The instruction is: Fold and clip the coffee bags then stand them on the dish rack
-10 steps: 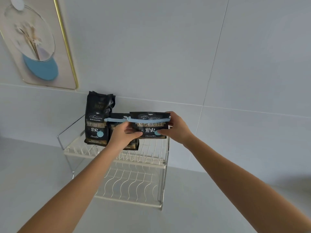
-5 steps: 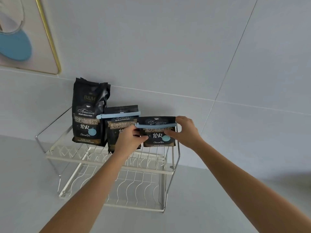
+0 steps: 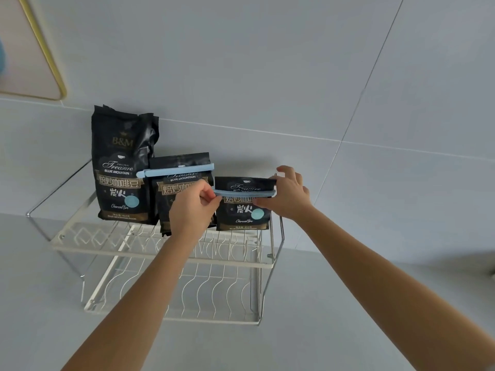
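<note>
Presently, three black coffee bags are stood in a row on the top shelf of a white wire dish rack [image 3: 166, 259], which is set on a pale counter [image 3: 40, 330] against a grey tiled wall [image 3: 267, 62]. The tall bag [image 3: 122, 167] at the left is seen unfolded, with no clip on it. The middle bag [image 3: 180, 183] is folded down and closed by a light blue clip [image 3: 175, 171] laid across its top. The short bag [image 3: 242, 207] at the right end of the shelf is upright, folded lowest, with a second blue clip [image 3: 245, 193] across its front. The left end of that clip is pinched between thumb and forefinger of the left hand [image 3: 192, 210]. The right end of the bag and clip is gripped by the right hand [image 3: 288, 195], thumb in front and fingers curled over the top, one finger lifted clear. A gold-edged frame [image 3: 45, 57] is hung on the wall at upper left.
</note>
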{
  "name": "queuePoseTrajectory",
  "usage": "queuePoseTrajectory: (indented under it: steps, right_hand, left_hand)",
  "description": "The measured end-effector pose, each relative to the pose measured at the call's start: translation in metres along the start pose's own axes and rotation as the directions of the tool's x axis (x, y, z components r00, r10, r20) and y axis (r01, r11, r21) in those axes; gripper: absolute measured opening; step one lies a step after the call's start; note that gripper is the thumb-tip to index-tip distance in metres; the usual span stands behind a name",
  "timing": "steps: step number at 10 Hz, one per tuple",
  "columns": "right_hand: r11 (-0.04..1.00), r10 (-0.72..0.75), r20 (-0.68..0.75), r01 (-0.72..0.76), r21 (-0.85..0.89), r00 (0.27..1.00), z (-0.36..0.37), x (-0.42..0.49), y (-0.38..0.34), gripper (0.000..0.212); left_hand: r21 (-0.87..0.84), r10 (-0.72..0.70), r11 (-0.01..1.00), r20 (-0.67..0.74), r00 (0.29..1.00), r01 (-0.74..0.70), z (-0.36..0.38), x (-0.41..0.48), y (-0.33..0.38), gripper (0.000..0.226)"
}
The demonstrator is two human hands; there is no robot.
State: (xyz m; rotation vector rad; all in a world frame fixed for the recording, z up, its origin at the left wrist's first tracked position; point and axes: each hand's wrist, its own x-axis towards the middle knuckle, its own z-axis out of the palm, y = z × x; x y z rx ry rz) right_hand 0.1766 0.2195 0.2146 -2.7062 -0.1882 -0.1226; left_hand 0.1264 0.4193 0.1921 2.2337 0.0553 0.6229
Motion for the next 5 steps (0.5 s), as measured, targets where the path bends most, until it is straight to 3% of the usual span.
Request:
queuePoseTrajectory:
  steps: [1, 3, 5]
  right_hand:
    - [0.995, 0.026, 0.033, -0.029, 0.093, 0.999, -0.001, 0.000, -0.003, 0.062]
    - [0.981, -0.005, -0.051, 0.015, 0.192, 0.999, -0.005, -0.012, -0.005, 0.066]
    - [0.965, -0.233, -0.158, 0.248, 0.081, 0.959, -0.033, -0.043, -0.005, 0.061]
  left_hand:
    - [0.018, 0.042, 0.999, 0.009, 0.999, -0.043, 0.000, -0.001, -0.002, 0.016]
    - [0.034, 0.018, 0.999, 0.030, 0.999, -0.019, -0.002, -0.007, 0.001, 0.009]
    - [0.063, 0.086, 0.995, -0.069, 0.994, -0.081, -0.018, -0.022, 0.024, 0.013]
